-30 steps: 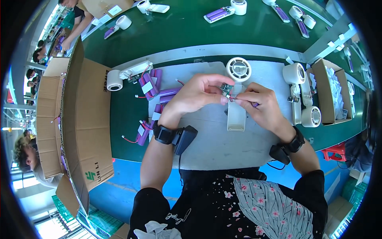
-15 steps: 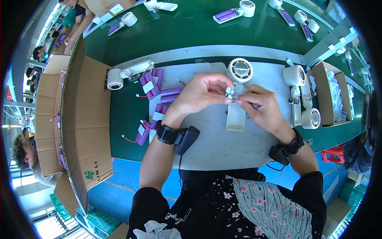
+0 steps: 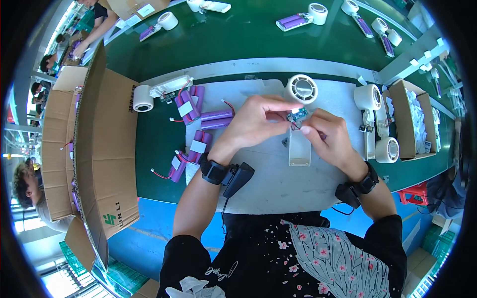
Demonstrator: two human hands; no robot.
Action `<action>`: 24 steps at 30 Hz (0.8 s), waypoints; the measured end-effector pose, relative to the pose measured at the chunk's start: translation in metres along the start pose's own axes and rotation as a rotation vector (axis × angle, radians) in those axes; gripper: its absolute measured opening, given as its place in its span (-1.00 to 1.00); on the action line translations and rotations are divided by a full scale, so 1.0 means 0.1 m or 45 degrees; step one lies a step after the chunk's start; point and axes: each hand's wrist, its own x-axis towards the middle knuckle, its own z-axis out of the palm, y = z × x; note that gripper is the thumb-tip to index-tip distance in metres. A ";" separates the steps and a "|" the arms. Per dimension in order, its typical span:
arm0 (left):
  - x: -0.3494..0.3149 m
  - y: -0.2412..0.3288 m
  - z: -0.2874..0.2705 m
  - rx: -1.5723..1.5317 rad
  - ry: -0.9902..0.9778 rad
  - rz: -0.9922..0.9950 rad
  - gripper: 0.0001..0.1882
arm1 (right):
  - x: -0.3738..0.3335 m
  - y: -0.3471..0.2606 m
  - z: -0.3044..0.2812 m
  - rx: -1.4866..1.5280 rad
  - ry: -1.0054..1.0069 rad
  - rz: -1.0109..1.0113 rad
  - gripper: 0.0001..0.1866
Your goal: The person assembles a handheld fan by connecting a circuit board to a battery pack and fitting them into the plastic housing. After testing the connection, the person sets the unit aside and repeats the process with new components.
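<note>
My left hand [image 3: 256, 123] pinches a small green circuit board [image 3: 298, 115] by its edge, thumb below and fingers above. Close against its lower right side, my right hand [image 3: 329, 136] is closed, thumb against fingers; a purplish bit shows within it, too hidden to name. Short thin wires [image 3: 294, 126] run beneath the board between both hands. Behind them lies a white round fan head [image 3: 302, 89], and under them a white open handle shell [image 3: 299, 150] rests on the grey mat [image 3: 258, 184]. A small dark piece [image 3: 285, 142] sits beside the shell.
Purple battery packs [image 3: 216, 119] with leads lie left of my hands, near another white fan [image 3: 143, 98]. A tall cardboard box [image 3: 112, 149] borders the left. More fans [image 3: 387, 149] and a carton of white slips [image 3: 410, 119] stand right. Beyond a rail, several fans [image 3: 318, 13] lie on green.
The circuit board has turned so its face shows more, and it sits slightly further right. My right fingers have shifted a little right. The dark piece beside the shell has come into sight.
</note>
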 end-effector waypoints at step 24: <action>-0.03 0.02 0.07 0.172 0.105 -0.114 -0.75 | 0.05 -0.01 0.10 -0.110 0.300 0.116 -0.64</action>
